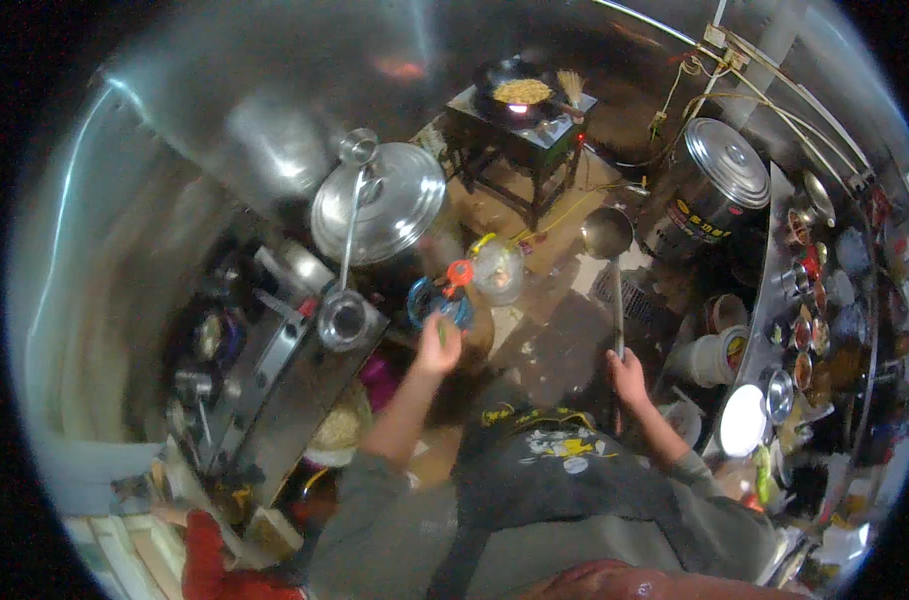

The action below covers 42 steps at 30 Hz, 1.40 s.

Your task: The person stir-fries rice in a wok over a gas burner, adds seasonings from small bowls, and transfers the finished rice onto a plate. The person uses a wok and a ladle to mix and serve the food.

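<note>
My right hand (628,376) grips the long handle of a metal ladle (608,232), whose round bowl points away from me over the floor. Raised in front of me, my left hand (439,346) has curled fingers around a small green item (442,331), too blurred to name. Just beyond it are a blue basket-like thing (418,300) and an orange-red object (460,271). A clear plastic bag or container (497,271) lies to their right. Farther off, a wok (492,79) on a low burner stand holds yellowish food (523,91), with a flame glow visible.
Left stand a large pot lid (413,202), a metal pot (344,321) and a steel counter (304,397). A tall lidded stockpot (724,161) is at right, beside a counter with bowls and a white plate (742,420). Another person's red sleeve (203,551) shows lower left.
</note>
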Each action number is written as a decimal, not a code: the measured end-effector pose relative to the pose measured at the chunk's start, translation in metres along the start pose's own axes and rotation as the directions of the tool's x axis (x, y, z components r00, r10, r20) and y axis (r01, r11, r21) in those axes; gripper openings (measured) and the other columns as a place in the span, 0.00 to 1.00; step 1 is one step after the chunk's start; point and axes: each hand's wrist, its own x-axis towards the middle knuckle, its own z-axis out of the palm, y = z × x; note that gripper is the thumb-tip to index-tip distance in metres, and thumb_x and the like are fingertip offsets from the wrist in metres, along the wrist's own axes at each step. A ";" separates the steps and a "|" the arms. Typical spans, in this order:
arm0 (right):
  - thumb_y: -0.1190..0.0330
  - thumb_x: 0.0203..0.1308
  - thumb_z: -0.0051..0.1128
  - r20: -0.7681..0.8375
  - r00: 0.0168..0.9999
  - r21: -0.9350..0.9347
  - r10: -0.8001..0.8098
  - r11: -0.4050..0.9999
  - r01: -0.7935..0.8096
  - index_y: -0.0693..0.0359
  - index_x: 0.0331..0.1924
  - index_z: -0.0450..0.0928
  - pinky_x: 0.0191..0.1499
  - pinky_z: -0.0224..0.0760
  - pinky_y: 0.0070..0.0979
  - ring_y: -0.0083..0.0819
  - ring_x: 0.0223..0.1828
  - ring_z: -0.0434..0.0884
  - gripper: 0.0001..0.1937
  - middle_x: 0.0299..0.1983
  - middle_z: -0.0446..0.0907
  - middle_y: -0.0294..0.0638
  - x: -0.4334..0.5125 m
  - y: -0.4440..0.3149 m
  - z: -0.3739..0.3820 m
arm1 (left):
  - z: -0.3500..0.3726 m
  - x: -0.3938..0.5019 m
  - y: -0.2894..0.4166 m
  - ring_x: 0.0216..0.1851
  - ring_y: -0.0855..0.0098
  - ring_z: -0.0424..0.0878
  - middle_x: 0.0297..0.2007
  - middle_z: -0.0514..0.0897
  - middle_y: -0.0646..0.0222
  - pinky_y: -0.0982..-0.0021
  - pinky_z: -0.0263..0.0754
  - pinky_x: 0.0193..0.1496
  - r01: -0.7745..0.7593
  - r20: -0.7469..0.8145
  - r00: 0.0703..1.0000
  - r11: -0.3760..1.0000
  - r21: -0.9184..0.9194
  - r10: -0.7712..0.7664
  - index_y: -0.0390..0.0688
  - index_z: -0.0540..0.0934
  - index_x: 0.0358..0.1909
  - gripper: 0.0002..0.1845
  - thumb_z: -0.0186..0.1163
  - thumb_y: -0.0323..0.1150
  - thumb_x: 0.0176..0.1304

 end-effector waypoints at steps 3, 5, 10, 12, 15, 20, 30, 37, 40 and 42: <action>0.61 0.67 0.56 -0.047 0.998 -0.059 -0.036 0.998 0.033 0.67 0.41 0.73 0.36 0.70 0.38 0.43 0.29 0.77 0.15 0.27 0.77 0.49 0.074 -0.021 -0.025 | 0.124 0.182 0.053 0.18 0.77 0.71 0.18 0.72 0.78 0.76 0.67 0.19 -0.056 -0.105 0.992 0.996 0.075 0.064 0.51 0.71 0.24 0.16 0.62 0.44 0.67; 0.62 0.66 0.56 -0.058 0.997 -0.117 -0.053 0.992 0.046 0.67 0.43 0.74 0.37 0.71 0.38 0.45 0.30 0.78 0.14 0.29 0.78 0.50 0.134 -0.053 -0.044 | 0.214 0.304 0.088 0.26 0.73 0.78 0.25 0.78 0.71 0.74 0.77 0.25 -0.141 -0.188 0.972 0.990 -0.009 0.137 0.45 0.74 0.31 0.12 0.60 0.40 0.68; 0.63 0.65 0.57 -0.042 0.990 -0.309 -0.132 0.944 0.113 0.65 0.54 0.74 0.35 0.73 0.37 0.45 0.29 0.81 0.18 0.29 0.81 0.51 0.298 -0.162 -0.092 | 0.414 0.536 0.161 0.41 0.60 0.80 0.47 0.77 0.56 0.62 0.83 0.36 -0.299 -0.005 0.953 0.946 0.128 0.302 0.41 0.71 0.55 0.21 0.52 0.47 0.73; 0.64 0.65 0.57 0.011 0.990 -0.323 -0.142 0.936 0.138 0.64 0.57 0.72 0.34 0.73 0.37 0.45 0.27 0.81 0.20 0.29 0.81 0.51 0.364 -0.207 -0.113 | 0.465 0.586 0.183 0.50 0.53 0.77 0.54 0.74 0.53 0.48 0.77 0.49 -0.224 0.059 0.974 0.956 0.188 0.216 0.42 0.65 0.63 0.31 0.47 0.57 0.72; 0.65 0.65 0.56 0.136 0.911 -0.410 -0.390 0.815 0.410 0.60 0.64 0.67 0.40 0.75 0.39 0.49 0.35 0.82 0.24 0.36 0.82 0.54 0.462 -0.272 -0.141 | 0.516 0.633 0.207 0.69 0.49 0.62 0.70 0.60 0.53 0.35 0.45 0.71 -0.134 -0.014 0.988 0.883 0.449 0.157 0.42 0.54 0.74 0.49 0.39 0.72 0.66; 0.73 0.55 0.62 0.432 0.788 -0.511 -0.440 0.600 0.615 0.54 0.68 0.63 0.50 0.73 0.47 0.57 0.49 0.79 0.34 0.49 0.79 0.58 0.646 -0.337 -0.166 | 0.503 0.690 0.190 0.58 0.60 0.75 0.59 0.75 0.55 0.54 0.61 0.66 -0.390 0.210 0.895 0.463 0.796 0.393 0.38 0.70 0.65 0.38 0.40 0.62 0.72; 0.66 0.64 0.49 0.721 0.614 -0.509 -0.321 0.356 0.784 0.51 0.71 0.61 0.37 0.75 0.48 0.55 0.36 0.82 0.29 0.35 0.82 0.56 0.988 -0.339 -0.050 | 0.359 0.719 -0.066 0.60 0.67 0.71 0.59 0.75 0.66 0.58 0.64 0.61 0.090 -0.388 0.898 0.779 0.621 0.206 0.42 0.66 0.67 0.34 0.61 0.51 0.66; 0.64 0.65 0.54 0.782 0.541 -0.404 -0.308 0.410 0.818 0.50 0.69 0.62 0.39 0.75 0.51 0.56 0.38 0.82 0.28 0.38 0.82 0.58 0.967 -0.351 -0.093 | 0.383 0.743 -0.109 0.37 0.69 0.79 0.36 0.80 0.68 0.64 0.76 0.43 -0.064 -0.225 0.972 0.998 -0.010 0.060 0.43 0.76 0.46 0.15 0.60 0.43 0.69; 0.63 0.64 0.54 0.821 0.524 -0.413 -0.227 0.399 0.819 0.51 0.69 0.63 0.40 0.75 0.51 0.56 0.39 0.83 0.28 0.37 0.82 0.59 0.966 -0.342 -0.101 | 0.391 0.755 -0.100 0.27 0.77 0.74 0.27 0.75 0.75 0.72 0.74 0.34 0.031 -0.260 0.963 0.987 -0.161 -0.072 0.43 0.77 0.40 0.13 0.62 0.43 0.68; 0.64 0.63 0.55 0.835 0.424 -0.271 -0.350 0.409 0.871 0.51 0.68 0.64 0.41 0.75 0.50 0.56 0.39 0.83 0.28 0.37 0.82 0.59 0.967 -0.346 -0.110 | 0.409 0.752 -0.094 0.24 0.80 0.73 0.24 0.74 0.77 0.76 0.72 0.30 0.035 -0.010 0.999 0.976 -0.217 -0.038 0.45 0.75 0.35 0.12 0.62 0.42 0.68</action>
